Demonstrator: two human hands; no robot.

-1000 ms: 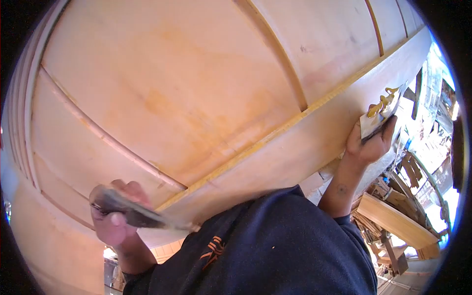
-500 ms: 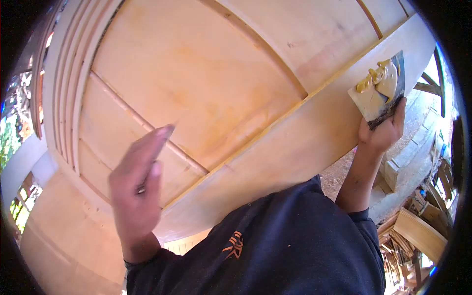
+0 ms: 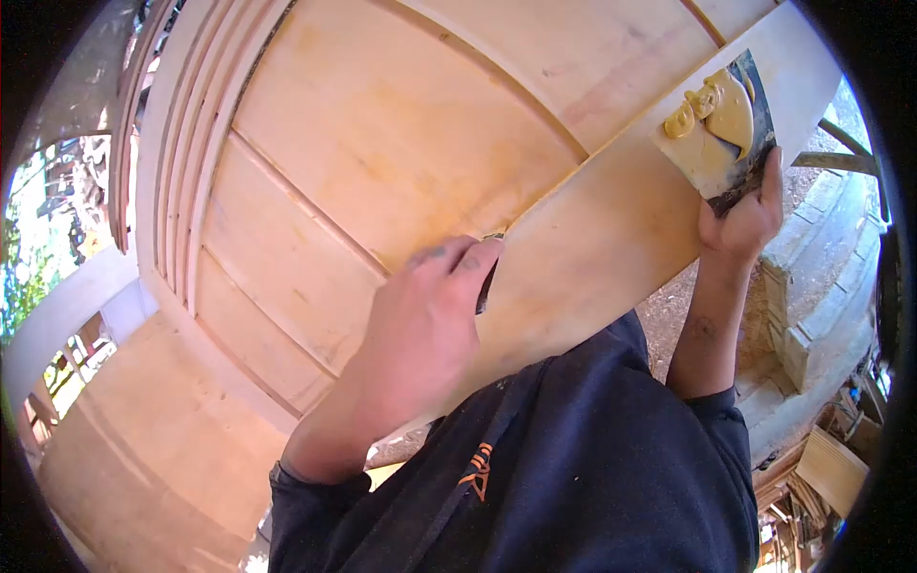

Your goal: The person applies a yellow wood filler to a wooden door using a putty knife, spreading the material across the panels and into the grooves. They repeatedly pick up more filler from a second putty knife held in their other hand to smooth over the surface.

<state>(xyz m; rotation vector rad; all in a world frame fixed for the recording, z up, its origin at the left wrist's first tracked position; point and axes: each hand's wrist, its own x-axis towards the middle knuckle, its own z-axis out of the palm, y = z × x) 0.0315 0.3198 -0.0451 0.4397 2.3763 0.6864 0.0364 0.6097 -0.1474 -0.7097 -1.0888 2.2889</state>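
On the image's left side, my left hand (image 3: 425,310) is closed round a small dark scraper (image 3: 488,277), most of it hidden by the fingers. The scraper's end meets the edge strip of a large pale panelled piece (image 3: 353,143). At the right, my right hand (image 3: 745,222) grips the lower corner of a flat plate (image 3: 702,167), held above the smooth outer board (image 3: 592,239). A thick lump of yellowish paste (image 3: 728,110) lies on the plate, with smaller blobs beside it.
Raised strips (image 3: 306,224) divide the panelled piece. A curved pale surface (image 3: 162,449) is at the lower left. Grey blocks (image 3: 802,296) stand on the ground at the right, with stacked wood pieces (image 3: 831,468) below them.
My left hand has moved right and come down with the scraper onto the panel's edge strip. The plate in my right hand appears slightly higher and further left.
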